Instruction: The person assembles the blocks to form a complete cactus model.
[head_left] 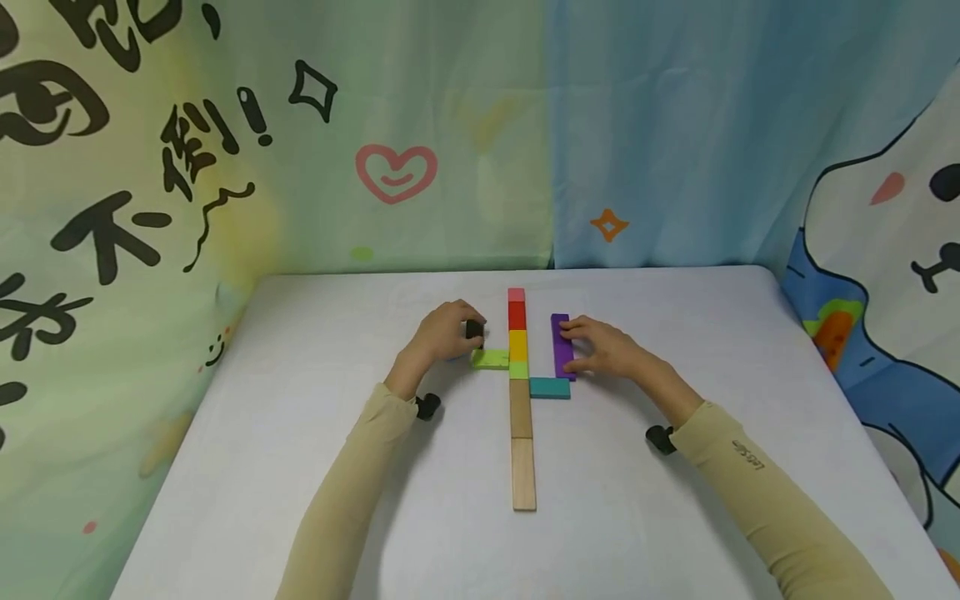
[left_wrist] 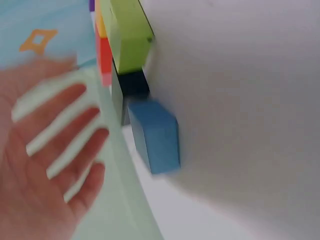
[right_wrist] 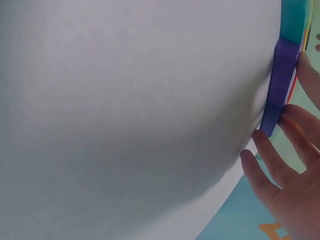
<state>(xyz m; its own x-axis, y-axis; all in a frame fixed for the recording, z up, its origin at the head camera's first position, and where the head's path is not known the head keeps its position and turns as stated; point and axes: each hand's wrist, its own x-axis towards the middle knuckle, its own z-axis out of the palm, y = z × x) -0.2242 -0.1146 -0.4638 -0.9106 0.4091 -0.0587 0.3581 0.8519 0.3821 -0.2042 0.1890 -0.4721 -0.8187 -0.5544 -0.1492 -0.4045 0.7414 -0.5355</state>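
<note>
My left hand (head_left: 447,329) is beside an upright black block (head_left: 474,330) at the outer end of a lime green block (head_left: 491,359). In the left wrist view its fingers (left_wrist: 75,127) are spread and blurred, apart from the black block and a blue block (left_wrist: 154,136) next to it. My right hand (head_left: 603,348) is at a purple strip (head_left: 562,346) that lies lengthwise away from me. Its thumb and fingertips touch the strip near either end, fingers loosely extended. The purple strip's near end meets a teal block (head_left: 550,388).
A straight column of blocks runs up the white table (head_left: 600,517): two tan wooden blocks (head_left: 521,408) nearest me, then lime, yellow (head_left: 518,345), red (head_left: 517,315) and pink. The lime and teal blocks stick out to its sides. A printed curtain (head_left: 465,108) hangs behind.
</note>
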